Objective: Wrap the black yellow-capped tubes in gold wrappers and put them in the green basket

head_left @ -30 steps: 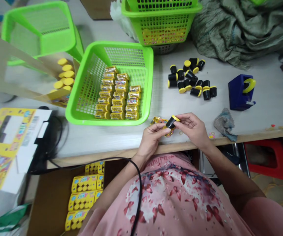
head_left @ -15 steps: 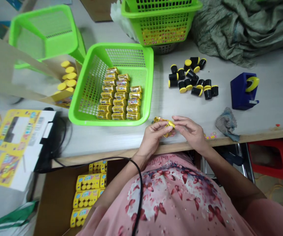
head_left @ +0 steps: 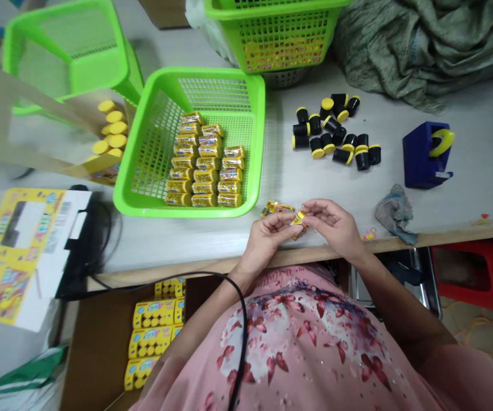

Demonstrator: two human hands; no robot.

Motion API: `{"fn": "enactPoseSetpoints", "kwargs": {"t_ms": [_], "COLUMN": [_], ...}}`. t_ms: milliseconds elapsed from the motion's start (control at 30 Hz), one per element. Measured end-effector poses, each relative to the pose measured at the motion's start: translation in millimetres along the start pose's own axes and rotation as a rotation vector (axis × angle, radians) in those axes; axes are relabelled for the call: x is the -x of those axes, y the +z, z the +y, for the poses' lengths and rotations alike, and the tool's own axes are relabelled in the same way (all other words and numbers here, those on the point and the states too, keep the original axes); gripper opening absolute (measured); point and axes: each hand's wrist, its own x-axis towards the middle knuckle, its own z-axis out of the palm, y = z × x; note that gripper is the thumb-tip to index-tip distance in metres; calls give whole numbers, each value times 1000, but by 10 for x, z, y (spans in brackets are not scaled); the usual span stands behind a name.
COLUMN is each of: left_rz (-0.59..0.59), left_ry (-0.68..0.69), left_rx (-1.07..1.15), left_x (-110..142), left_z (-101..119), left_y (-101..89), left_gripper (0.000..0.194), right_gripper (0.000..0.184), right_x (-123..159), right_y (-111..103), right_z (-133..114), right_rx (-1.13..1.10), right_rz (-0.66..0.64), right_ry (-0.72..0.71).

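Left hand [head_left: 263,242] and right hand [head_left: 338,231]: both grasping one yellow-lidded container [head_left: 298,220] with the fingertips, lower centre of frame. Green basket [head_left: 253,142], left of centre: 20 wrapped containers [head_left: 206,175] in three columns (8, 7, 5). Upper right of centre: approximately 17 black containers [head_left: 326,142]. Right: one tape dispenser [head_left: 417,160], one rag [head_left: 394,212].

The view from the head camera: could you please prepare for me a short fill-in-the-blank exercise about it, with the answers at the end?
The square plastic basket holding rows of shiny yellow cylinders is ______. The loose black containers have ______ lids. Of the left hand and the right hand, which hold a small yellow-wrapped container, the ______ one is nearer to the crumpled grey-blue cloth. The butterfly-print shirt under the thin black cable is mostly ______.

Missing words: green; yellow; right; pink.
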Motion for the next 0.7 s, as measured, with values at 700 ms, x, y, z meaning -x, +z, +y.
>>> {"fn": "enactPoseSetpoints", "kwargs": {"t_ms": [700], "left_rz": [-149], "left_ry": [-262], "left_rx": [242], "left_x": [-69], "left_z": [27], "left_y": [51], "left_gripper": [36], "right_gripper": [73], "right_x": [146], "right_y": [97], "right_z": [86], "right_rx": [543], "right_rz": [8], "right_ry": [-576]}}
